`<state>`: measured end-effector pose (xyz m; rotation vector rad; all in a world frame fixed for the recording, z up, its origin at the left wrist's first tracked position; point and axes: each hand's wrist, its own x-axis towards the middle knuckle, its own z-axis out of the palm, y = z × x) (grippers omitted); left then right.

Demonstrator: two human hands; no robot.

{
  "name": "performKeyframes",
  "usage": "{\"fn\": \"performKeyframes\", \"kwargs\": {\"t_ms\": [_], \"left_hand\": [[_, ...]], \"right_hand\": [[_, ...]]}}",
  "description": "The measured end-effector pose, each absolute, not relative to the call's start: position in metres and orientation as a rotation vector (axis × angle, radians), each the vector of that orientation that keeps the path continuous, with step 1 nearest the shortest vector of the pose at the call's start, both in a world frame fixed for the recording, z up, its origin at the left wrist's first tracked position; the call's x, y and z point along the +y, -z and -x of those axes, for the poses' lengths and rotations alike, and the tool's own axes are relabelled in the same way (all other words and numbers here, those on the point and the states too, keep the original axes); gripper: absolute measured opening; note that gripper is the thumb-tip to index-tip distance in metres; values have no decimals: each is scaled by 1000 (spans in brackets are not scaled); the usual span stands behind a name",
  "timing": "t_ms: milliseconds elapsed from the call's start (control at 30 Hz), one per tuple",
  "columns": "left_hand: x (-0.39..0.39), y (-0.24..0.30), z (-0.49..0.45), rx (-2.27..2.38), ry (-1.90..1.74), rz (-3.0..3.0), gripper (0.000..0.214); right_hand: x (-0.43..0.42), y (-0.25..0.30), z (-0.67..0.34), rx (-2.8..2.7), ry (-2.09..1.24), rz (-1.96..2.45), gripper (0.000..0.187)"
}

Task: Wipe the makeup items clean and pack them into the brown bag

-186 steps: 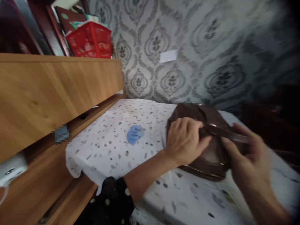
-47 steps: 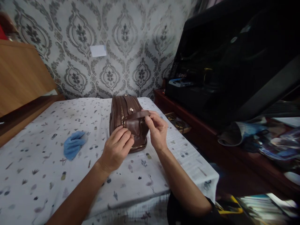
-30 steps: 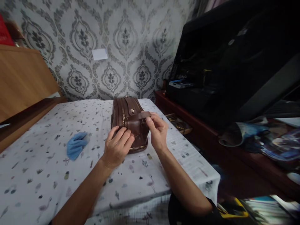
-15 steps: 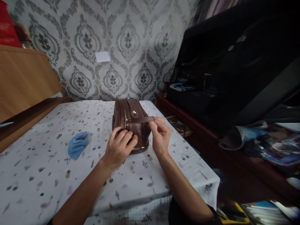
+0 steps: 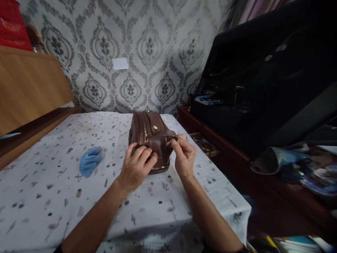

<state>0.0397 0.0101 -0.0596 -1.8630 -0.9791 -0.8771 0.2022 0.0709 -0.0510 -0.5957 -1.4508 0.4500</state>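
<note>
A brown leather bag (image 5: 147,131) with gold zips lies on a white patterned tablecloth (image 5: 47,189). My left hand (image 5: 137,167) rests on the near end of the bag, fingers curled and pressed against it. My right hand (image 5: 184,156) pinches the bag's brown strap (image 5: 168,134) between thumb and fingers, just right of the bag's near end. A crumpled blue cloth (image 5: 90,160) lies to the left of the bag, apart from both hands.
A wooden headboard or cabinet (image 5: 28,88) stands at the left with a red basket (image 5: 13,26) on top. A dark wooden shelf (image 5: 210,135) with black equipment (image 5: 263,80) runs along the right. Patterned wallpaper is behind. Magazines lie at the lower right.
My right hand has lowered the strap closer to the bag's end. My left hand stays on the bag. The view has shifted slightly right and down.
</note>
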Motion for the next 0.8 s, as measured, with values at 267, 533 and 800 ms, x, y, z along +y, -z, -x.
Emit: {"fn": "performKeyframes", "kwargs": {"t_ms": [267,533,800], "left_hand": [[9,58,-38,-966,923,1925,14],[8,57,-36,-965,915,1935,14],[8,60,-35,-975,925,1933,15]], "right_hand": [[64,48,-204,-1549,-359,581,34],[53,52,-204,-1568,-310,576,30],[39,65,-209,-1661,-258,590,27]]}}
